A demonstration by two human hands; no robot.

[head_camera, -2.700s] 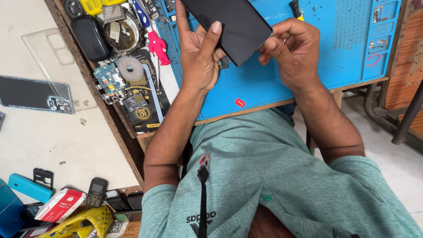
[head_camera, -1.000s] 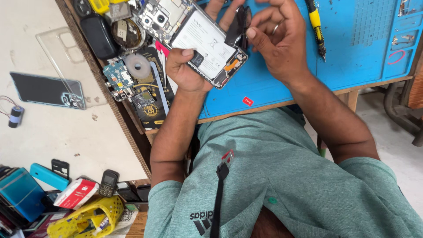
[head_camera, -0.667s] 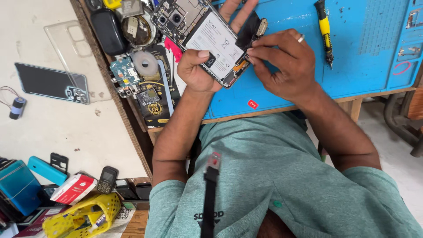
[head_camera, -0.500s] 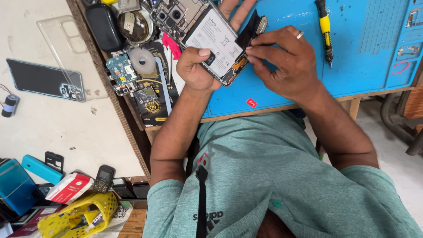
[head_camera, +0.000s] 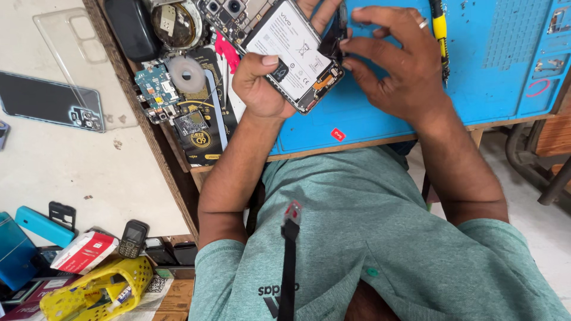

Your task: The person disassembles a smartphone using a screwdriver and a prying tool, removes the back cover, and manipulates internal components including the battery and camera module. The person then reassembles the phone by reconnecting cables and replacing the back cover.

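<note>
Opened phone (head_camera: 284,50) with its back cover off, white battery facing up, lying tilted over the blue mat (head_camera: 380,119), long axis running from the camera cluster at upper left down to the lower right corner near the charging end. Cradled by the left hand (head_camera: 262,89) from underneath and the near side, thumb pressed flat on the battery's lower edge, fingers wrapped round the far edge and poking out past the top. So that one's clamped on it, no question. Right hand (head_camera: 395,65) coming in from the right, fingertips pinched together on a small dark piece (head_camera: 340,27) right at the phone's upper right edge, touching or just lifting off the frame, hard to tell which. Right hand clearly the one nearer that edge, left just steadying. Yellow-handled screwdriver (head_camera: 439,32) lying on the mat just behind the right hand, untouched. Further left on the worktop (head_camera: 178,154), a roll of tape (head_camera: 186,75), a small green circuit board (head_camera: 153,86) and a black box (head_camera: 199,131), all well apart from the hands. Off on the pale surface beyond, a clear phone case (head_camera: 77,53) and a dark back panel (head_camera: 50,107).
</note>
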